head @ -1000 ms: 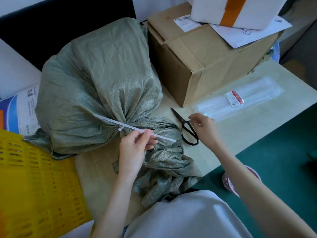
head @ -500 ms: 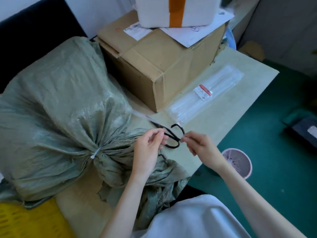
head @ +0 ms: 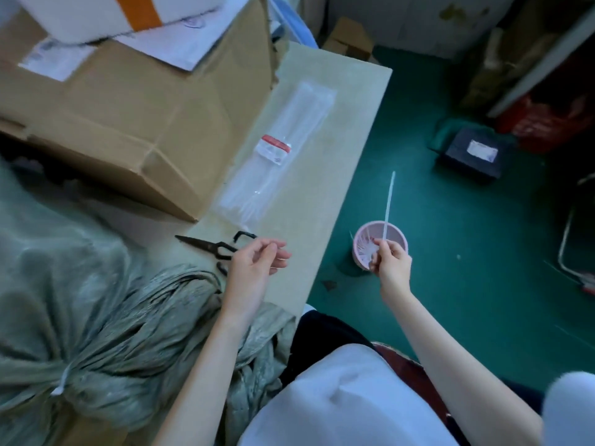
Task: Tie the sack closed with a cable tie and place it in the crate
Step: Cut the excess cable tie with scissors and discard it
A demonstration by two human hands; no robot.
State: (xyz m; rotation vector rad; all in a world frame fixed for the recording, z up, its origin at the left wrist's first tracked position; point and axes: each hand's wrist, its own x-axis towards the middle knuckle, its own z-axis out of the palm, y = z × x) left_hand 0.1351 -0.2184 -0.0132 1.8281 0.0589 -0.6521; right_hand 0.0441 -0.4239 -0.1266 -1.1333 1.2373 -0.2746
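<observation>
The grey-green woven sack (head: 64,300) lies on the table at the left, its neck cinched by a white cable tie (head: 62,379). My right hand (head: 391,260) is off the table's edge above a small pink bin (head: 399,238) on the floor, pinching the cut-off white tail of the tie (head: 388,204), which points up. My left hand (head: 254,268) hovers over the table beside the sack's neck, fingers loosely curled and holding nothing. Black scissors (head: 215,247) lie on the table just left of that hand. The crate is out of view.
A large cardboard box (head: 145,123) with papers and a white box on top fills the back of the table. A clear packet of cable ties (head: 277,165) lies to its right. On the green floor stand a dark box (head: 473,156) and other clutter.
The view has swung right. The tie's long tail has been cut off; the scissors now lie on the table, and my right hand has carried the tail out over the pink bin.
</observation>
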